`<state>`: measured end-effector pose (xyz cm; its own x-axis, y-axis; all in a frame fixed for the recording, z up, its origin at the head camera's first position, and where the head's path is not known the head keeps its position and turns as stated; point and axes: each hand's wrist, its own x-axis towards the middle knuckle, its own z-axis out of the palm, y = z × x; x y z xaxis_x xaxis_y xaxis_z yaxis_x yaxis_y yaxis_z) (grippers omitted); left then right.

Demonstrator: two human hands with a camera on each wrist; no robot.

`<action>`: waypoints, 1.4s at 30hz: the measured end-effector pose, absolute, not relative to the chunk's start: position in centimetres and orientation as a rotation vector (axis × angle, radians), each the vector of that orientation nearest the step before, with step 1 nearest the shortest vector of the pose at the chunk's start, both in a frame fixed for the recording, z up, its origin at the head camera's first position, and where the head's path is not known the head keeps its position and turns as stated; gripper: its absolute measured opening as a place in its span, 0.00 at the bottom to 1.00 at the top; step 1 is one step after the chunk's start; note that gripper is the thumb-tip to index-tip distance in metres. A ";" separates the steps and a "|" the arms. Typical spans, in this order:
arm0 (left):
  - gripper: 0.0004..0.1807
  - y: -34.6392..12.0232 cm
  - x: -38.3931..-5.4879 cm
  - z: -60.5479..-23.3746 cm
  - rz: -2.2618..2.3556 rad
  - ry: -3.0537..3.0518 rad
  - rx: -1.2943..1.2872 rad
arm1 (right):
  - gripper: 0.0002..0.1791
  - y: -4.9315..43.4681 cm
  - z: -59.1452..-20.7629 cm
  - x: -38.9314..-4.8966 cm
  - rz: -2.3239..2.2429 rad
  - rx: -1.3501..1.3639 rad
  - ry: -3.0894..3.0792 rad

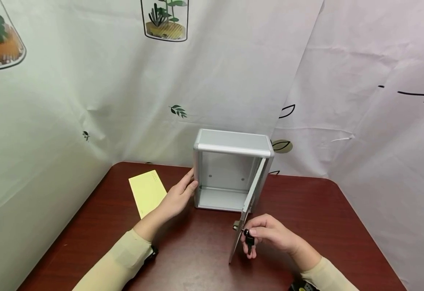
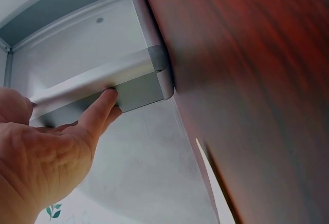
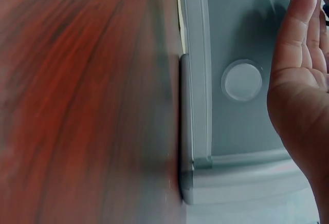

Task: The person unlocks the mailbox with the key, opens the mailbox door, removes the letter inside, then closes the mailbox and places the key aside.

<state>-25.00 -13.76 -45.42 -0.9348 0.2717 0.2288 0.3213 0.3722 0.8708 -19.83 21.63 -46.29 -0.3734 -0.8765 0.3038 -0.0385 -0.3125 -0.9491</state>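
A silver-framed box [image 1: 233, 139] stands upright on the table, its front door [image 1: 253, 188] swung out to the right. My left hand [image 1: 177, 199] rests against the box's left side. In the left wrist view its fingers [image 2: 97, 112] lie straight along the outer wall, thumb at the front edge. My right hand [image 1: 270, 232] pinches a black-headed key [image 1: 247, 232] at the door's lock, and another black key [image 1: 250, 247] hangs below it. In the right wrist view the right hand [image 3: 300, 64] is beside a grey panel [image 3: 226, 34] bearing a round disc [image 3: 242, 81].
A yellow envelope [image 1: 148, 192] lies on the red-brown table [image 1: 194, 250], left of the box, partly behind the left forearm. White printed fabric [image 1: 234, 72] hangs behind the table and along both sides.
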 end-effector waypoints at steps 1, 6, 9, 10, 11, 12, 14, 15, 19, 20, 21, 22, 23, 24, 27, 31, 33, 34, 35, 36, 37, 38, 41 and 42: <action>0.37 -13.7 -25.0 -45.4 -1.642 -2.565 -0.554 | 0.17 21.4 -46.3 -19.8 -1.759 -1.213 1.307; 0.37 -13.6 -25.1 -45.5 -1.654 -2.558 -0.559 | 0.17 20.2 -46.1 -19.8 -1.795 -1.183 1.350; 0.36 -13.5 -25.1 -45.4 -1.664 -2.546 -0.571 | 0.17 19.5 -46.1 -19.8 -1.820 -1.165 1.383; 0.36 -13.5 -25.1 -45.4 -1.668 -2.543 -0.576 | 0.17 19.3 -46.1 -19.8 -1.829 -1.160 1.394; 0.36 -13.5 -25.1 -45.4 -1.671 -2.541 -0.582 | 0.17 19.1 -46.1 -19.8 -1.839 -1.156 1.402; 0.36 -13.5 -25.0 -45.4 -1.673 -2.537 -0.588 | 0.17 18.9 -46.2 -19.8 -1.847 -1.152 1.410; 0.36 -13.4 -25.0 -45.3 -1.679 -2.530 -0.603 | 0.18 18.5 -46.1 -19.8 -1.860 -1.141 1.427; 0.36 -13.4 -25.0 -45.3 -1.683 -2.526 -0.607 | 0.18 18.3 -46.1 -19.8 -1.865 -1.137 1.438; 0.36 -13.4 -25.0 -45.3 -1.687 -2.516 -0.615 | 0.18 17.6 -46.0 -19.8 -1.877 -1.123 1.484; 0.36 -13.4 -25.0 -45.3 -1.686 -2.515 -0.617 | 0.18 17.4 -46.0 -19.8 -1.882 -1.118 1.494; 0.36 -13.4 -25.0 -45.3 -1.685 -2.515 -0.619 | 0.18 17.2 -46.0 -19.8 -1.887 -1.114 1.505; 0.36 -13.4 -25.0 -45.3 -1.681 -2.517 -0.621 | 0.18 17.0 -46.0 -19.9 -1.892 -1.111 1.520; 0.36 -13.4 -25.0 -45.2 -1.677 -2.519 -0.622 | 0.18 16.7 -45.9 -19.9 -1.899 -1.110 1.537; 0.36 -13.4 -25.0 -45.2 -1.678 -2.518 -0.621 | 0.18 16.5 -45.9 -19.9 -1.908 -1.104 1.556; 0.36 -13.4 -25.0 -45.2 -1.673 -2.527 -0.609 | 0.19 15.7 -45.9 -19.9 -1.934 -1.071 1.635; 0.36 -13.4 -24.9 -45.2 -1.672 -2.538 -0.586 | 0.19 14.7 -45.8 -20.1 -1.956 -0.986 1.751; 0.36 -13.4 -24.9 -45.1 -1.677 -2.541 -0.584 | 0.19 14.2 -45.8 -20.2 -1.962 -0.942 1.795; 0.36 -13.4 -24.8 -45.1 -1.680 -2.543 -0.584 | 0.20 13.9 -45.7 -20.3 -1.966 -0.917 1.810; 0.36 -13.4 -24.8 -45.1 -1.684 -2.542 -0.586 | 0.20 13.7 -45.7 -20.3 -1.968 -0.894 1.825; 0.36 -13.4 -24.8 -45.1 -1.686 -2.541 -0.588 | 0.20 13.5 -45.7 -20.4 -1.972 -0.872 1.837; 0.35 -13.3 -24.8 -45.1 -1.691 -2.541 -0.587 | 0.20 13.2 -45.6 -20.4 -1.975 -0.851 1.848; 0.35 -13.3 -24.7 -45.1 -1.697 -2.537 -0.589 | 0.20 13.0 -45.5 -20.5 -1.978 -0.834 1.859; 0.35 -13.3 -24.7 -45.1 -1.707 -2.531 -0.586 | 0.21 12.5 -45.3 -20.6 -1.989 -0.792 1.880; 0.35 -13.3 -24.7 -45.1 -1.708 -2.530 -0.584 | 0.21 12.3 -45.3 -20.7 -1.993 -0.782 1.884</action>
<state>-24.71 -13.35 -45.14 -0.9288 0.2874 0.2340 0.3245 0.3256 0.8881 -20.71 12.28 -45.25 -0.8111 -0.5543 0.1867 -0.1550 -0.1040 -0.9824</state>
